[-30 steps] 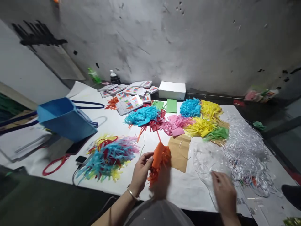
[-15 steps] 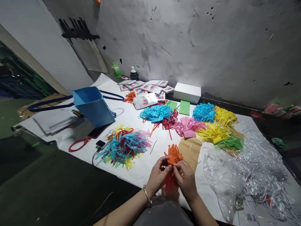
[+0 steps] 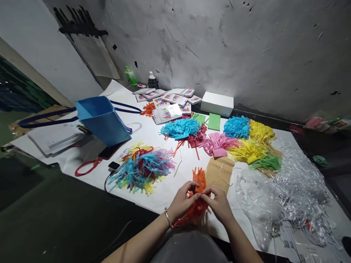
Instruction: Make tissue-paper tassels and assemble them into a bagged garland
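An orange tissue paper tassel (image 3: 199, 178) is pinched at its middle between my two hands near the table's front edge. My left hand (image 3: 185, 199) grips it from the left, thumb and fingertips together; a bangle circles that wrist. From the right, my right hand (image 3: 218, 204) meets it with thumb and forefinger pinched on the same spot. Fringed strips fan out above my fingers, and more orange-red strips spread below toward my lap. The exact pinch point is partly hidden by my fingertips. Just behind lies a brown paper sheet (image 3: 219, 173) with a thin loop of string on it.
Left of my hands lies a multicoloured tassel pile (image 3: 145, 168). Blue (image 3: 179, 128), pink (image 3: 221, 143) and yellow (image 3: 248, 150) fringes sit farther back. Clear plastic and shiny strands (image 3: 298, 197) cover the right side. A blue bag (image 3: 102, 118), printed packs (image 3: 167, 114) and a white box (image 3: 217, 103) stand behind.
The fringe above my fingers looks narrower and more upright, while the strips below have swung out to the left. Both hands keep their pinch. The camera view has shifted slightly.
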A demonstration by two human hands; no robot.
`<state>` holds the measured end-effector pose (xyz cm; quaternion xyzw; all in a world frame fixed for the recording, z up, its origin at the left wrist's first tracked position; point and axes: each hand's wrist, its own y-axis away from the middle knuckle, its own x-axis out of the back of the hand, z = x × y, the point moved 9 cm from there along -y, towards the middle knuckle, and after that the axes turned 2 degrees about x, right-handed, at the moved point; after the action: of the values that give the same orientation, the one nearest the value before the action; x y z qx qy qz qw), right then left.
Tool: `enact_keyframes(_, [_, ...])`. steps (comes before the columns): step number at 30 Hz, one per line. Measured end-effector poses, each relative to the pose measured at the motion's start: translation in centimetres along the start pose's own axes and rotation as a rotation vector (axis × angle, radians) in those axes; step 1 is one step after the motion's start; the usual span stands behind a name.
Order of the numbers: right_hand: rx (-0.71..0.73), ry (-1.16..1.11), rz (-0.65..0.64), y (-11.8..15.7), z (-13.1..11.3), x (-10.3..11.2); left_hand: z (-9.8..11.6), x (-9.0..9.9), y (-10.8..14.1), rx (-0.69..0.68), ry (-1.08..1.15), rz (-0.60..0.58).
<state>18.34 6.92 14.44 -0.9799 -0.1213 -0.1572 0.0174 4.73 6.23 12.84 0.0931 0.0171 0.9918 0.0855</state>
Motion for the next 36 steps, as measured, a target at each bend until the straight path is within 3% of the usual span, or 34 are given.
enact_keyframes(5, [-0.002, 0.000, -0.055, -0.2, 0.4, -0.1, 0.5, -0.5, -0.3, -0.036, -0.056, -0.075])
enact_keyframes(9, [0.273, 0.297, 0.055, 0.3, -1.7, 0.7, -0.1, -0.5, -0.6, -0.004, -0.023, -0.096])
enact_keyframes(11, [0.437, 0.478, 0.069, 1.1, -3.1, 0.1, -0.6, -0.5, -0.7, 0.034, 0.028, -0.089])
enact_keyframes(13, [0.504, 0.572, 0.052, 1.7, -3.7, -0.6, -1.0, -0.6, -0.7, 0.059, 0.068, -0.081])
enact_keyframes(22, [0.435, 0.525, 0.074, 2.4, -2.9, -1.5, -1.4, -0.6, -0.8, 0.063, 0.066, -0.073])
enact_keyframes(30, [0.177, 0.204, 0.073, 1.2, -0.2, -0.4, -1.1, -1.0, -0.7, 0.025, -0.022, -0.126])
enact_keyframes(36, [0.097, 0.040, -0.016, 0.2, 0.0, 0.2, -0.2, -1.2, -0.4, -0.026, -0.100, -0.203])
